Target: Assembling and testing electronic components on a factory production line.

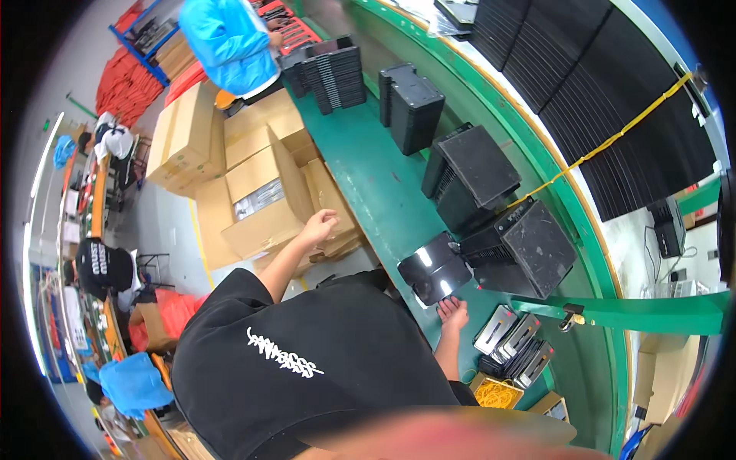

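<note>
On the green worktable lies a glossy black curved panel (435, 268) with bright reflections. My right hand (452, 313) is at its near edge, palm turned up and fingers stretched out, close to or touching the rim. My left hand (320, 228) hovers over the flaps of an open cardboard box (264, 205), fingers loosely bent and nothing visible in them. Packed items in grey wrap (258, 199) show inside that box. Just beyond the panel stand stacks of black plastic trays (521, 249).
More black tray stacks (412, 107) run along the green table (356, 165). Grey-and-black flat devices (515, 345) and a box of yellow cord (497, 392) lie near right. A green rail (652, 310) crosses at right. A co-worker in blue (230, 46) stands far left.
</note>
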The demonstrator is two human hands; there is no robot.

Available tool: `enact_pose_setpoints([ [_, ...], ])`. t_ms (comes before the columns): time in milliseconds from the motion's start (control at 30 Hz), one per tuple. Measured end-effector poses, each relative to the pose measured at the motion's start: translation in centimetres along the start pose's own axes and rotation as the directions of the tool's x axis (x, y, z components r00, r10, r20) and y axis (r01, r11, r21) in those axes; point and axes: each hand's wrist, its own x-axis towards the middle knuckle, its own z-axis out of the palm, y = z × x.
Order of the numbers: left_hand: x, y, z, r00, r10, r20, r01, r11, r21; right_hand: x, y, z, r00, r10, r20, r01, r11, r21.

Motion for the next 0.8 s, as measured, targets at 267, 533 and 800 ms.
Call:
enact_pose_setpoints([
  [267, 0.5, 2.5, -10.4, 0.958, 0.147, -0.247, -0.093, 0.971, 0.220, -0.3, -0.6, 0.3, 0.999, -0.007, -0.047, 0.007, 1.000, -0.004],
  [533, 4.5, 8.4, -11.7, 0.965, 0.095, -0.243, -0.072, 0.992, 0.105, -0.5, -1.1, 1.4, 0.987, -0.021, -0.161, 0.024, 1.000, 0.019],
  [800, 9.2, 12.5, -9.5, 0.977, 0.120, -0.177, -0.106, 0.990, 0.089, -0.4, -1.6, 1.3, 0.975, 0.043, -0.220, -0.027, 0.996, 0.079],
])
